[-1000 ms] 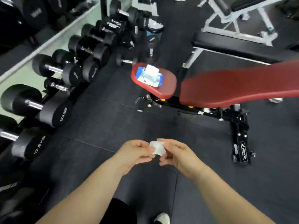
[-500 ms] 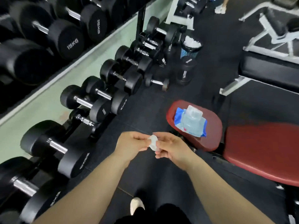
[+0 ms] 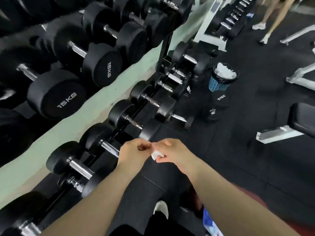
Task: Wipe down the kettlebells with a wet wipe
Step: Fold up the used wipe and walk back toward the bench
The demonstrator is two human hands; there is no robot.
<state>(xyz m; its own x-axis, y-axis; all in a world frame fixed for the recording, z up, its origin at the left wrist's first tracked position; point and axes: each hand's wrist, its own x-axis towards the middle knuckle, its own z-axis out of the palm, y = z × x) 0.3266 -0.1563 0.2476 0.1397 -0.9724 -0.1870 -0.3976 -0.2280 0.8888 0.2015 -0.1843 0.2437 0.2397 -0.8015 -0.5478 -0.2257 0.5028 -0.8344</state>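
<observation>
Holds both forearms out ahead, pinches a crumpled wet wipe (image 3: 155,155) between left hand (image 3: 134,151) and right hand (image 3: 171,153), fingers curled

wet wipe (image 3: 156,155) mostly buried in right hand (image 3: 172,153); wipe pack (image 3: 210,224) cut by bottom edge, forearm covers rest; top-rack dumbbells (image 3: 56,96) motion-blurred.

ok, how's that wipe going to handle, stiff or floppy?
Likely floppy: the wipe is bunched into a wad between left hand and right hand. Probably very light; a pinch of the fingers carries it. May ball up when rubbed.
</observation>
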